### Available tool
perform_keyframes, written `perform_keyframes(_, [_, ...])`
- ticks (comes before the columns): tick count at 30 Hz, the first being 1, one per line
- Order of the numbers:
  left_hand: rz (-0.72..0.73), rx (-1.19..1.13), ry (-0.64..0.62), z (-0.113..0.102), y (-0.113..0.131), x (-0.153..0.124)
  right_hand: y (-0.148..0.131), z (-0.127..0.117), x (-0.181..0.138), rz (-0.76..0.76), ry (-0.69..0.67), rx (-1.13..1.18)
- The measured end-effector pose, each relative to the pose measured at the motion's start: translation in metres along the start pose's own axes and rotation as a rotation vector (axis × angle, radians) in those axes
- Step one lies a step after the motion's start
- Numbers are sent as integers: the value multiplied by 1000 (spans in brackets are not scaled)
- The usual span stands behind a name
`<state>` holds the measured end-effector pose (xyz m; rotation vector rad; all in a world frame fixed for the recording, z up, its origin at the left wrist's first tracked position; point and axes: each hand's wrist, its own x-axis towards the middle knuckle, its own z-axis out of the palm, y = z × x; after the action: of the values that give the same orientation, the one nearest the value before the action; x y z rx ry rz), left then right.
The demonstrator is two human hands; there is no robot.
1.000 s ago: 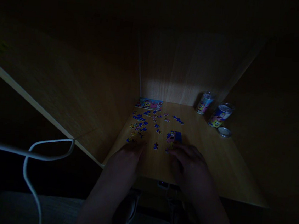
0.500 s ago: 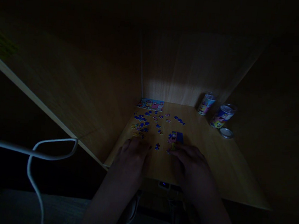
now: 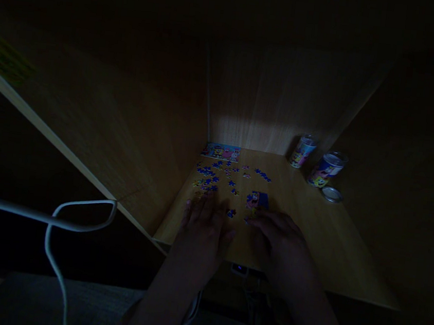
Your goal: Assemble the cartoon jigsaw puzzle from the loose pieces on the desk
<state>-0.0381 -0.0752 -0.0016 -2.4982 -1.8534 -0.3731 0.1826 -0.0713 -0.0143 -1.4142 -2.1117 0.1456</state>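
In dim light, my left hand (image 3: 204, 228) lies palm down with its fingers stretched out and spread. Its fingertips reach the near edge of the loose jigsaw pieces (image 3: 205, 183), covering some of them. One blue jigsaw piece (image 3: 231, 213) lies by itself between my hands. A partly joined jigsaw section (image 3: 257, 200), blue with a pink and yellow picture, is in front of my right hand (image 3: 281, 236). The right fingers are bent and close together, their tips on a small jigsaw piece (image 3: 247, 220) at the section's lower left edge. The thumb is mostly hidden.
A picture card (image 3: 221, 151) lies at the back left. Two printed cans (image 3: 302, 152) stand at the back right, with a round lid (image 3: 331, 194) beside the nearer one. Wooden panels (image 3: 147, 124) wall in the surface, and a white cable (image 3: 66, 227) loops at left.
My left hand has gone from bent fingers to spread fingers and shifted slightly right over the loose pieces. My right hand stays by the joined section. The view has shifted slightly.
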Motion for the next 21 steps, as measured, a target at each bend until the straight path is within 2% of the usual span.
perform_keyframes(7, [-17, 5, 52, 8, 2, 1, 0, 0, 0, -5, 0, 13])
perform_keyframes(16, [-20, 40, -24, -5, 12, -8, -2, -2, 1, 3, -10, 15])
perform_keyframes(21, [1, 36, -20, -3, 13, -11, 0, -1, 1, -8, -9, 16])
